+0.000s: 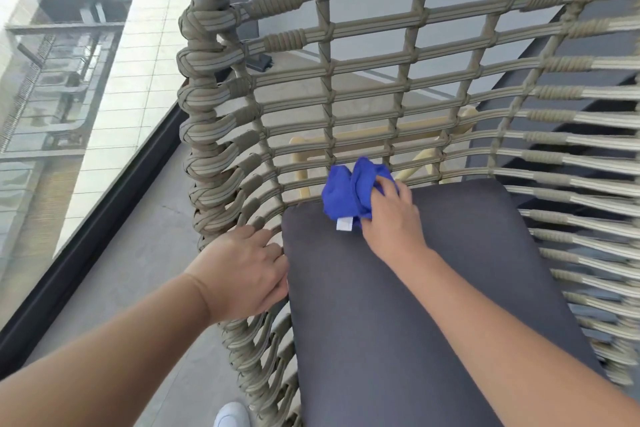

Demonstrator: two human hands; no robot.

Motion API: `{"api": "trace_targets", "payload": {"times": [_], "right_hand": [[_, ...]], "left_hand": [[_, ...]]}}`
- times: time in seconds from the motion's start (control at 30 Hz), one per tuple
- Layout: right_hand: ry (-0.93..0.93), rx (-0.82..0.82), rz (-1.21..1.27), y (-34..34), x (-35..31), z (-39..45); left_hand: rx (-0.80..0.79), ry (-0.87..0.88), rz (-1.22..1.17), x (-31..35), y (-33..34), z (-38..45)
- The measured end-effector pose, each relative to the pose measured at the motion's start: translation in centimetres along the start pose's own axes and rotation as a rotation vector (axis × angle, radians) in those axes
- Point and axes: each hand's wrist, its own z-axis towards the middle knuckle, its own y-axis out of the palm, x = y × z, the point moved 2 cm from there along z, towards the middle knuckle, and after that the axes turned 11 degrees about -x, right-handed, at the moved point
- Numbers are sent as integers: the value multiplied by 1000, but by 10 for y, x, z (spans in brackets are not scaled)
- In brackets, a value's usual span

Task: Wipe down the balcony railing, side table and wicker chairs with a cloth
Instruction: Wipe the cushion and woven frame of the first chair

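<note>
Item: cloth point(349, 191), soft, light; your right hand point(391, 218) is gripping it bunched. Your left hand point(242, 274) is clasping the stiff wicker chair point(221, 135) rim.

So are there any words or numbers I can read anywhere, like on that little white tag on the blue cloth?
None can be read.
Small white tag on the crumpled blue cloth gripped by the right hand: looks blank, too small to show any print.
Woven beige wicker chair, dark grey seat cushion and white shoe: no lettering visible.
</note>
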Motion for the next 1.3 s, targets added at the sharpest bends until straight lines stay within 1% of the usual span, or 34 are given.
{"api": "trace_targets", "payload": {"times": [0.1, 0.2, 0.27, 0.43, 0.5, 0.57, 0.63, 0.73, 0.8, 0.97, 1.07, 1.3], "right_hand": [[84, -96, -32, 21, -6, 14], [80, -44, -52, 40, -22, 0], [41, -13, -43, 46, -32, -16], [-30, -10, -80, 65, -48, -66], [-55, -30, -89, 79, -54, -87], [-123, -74, -122, 93, -62, -105], [-188, -95, -131, 98, -66, -115], [-205, -57, -123, 88, -55, -106], [-169, -35, -122, 78, -36, -95], [37, 4, -144, 47, 32, -74], [146, 0, -156, 28, 69, -64], [370, 73, -117, -11, 141, -45]], "left_hand": [[-24, -5, 7, 0, 2, 1], [-44, -7, 14, 0, 4, 0], [-72, -16, 23, 0, 4, -1], [-176, -28, 42, 1, 4, 3], [-203, -24, 45, 2, 5, 6], [-220, -23, 46, 2, 4, 4], [-223, -27, 50, 2, 3, 3], [-225, -31, 44, 0, 3, 1], [-233, -33, 40, 0, 4, 1], [-233, -39, 52, 0, 4, 1], [-234, -33, 55, 1, 5, 0], [-188, -46, 74, 2, 3, 2]]}}
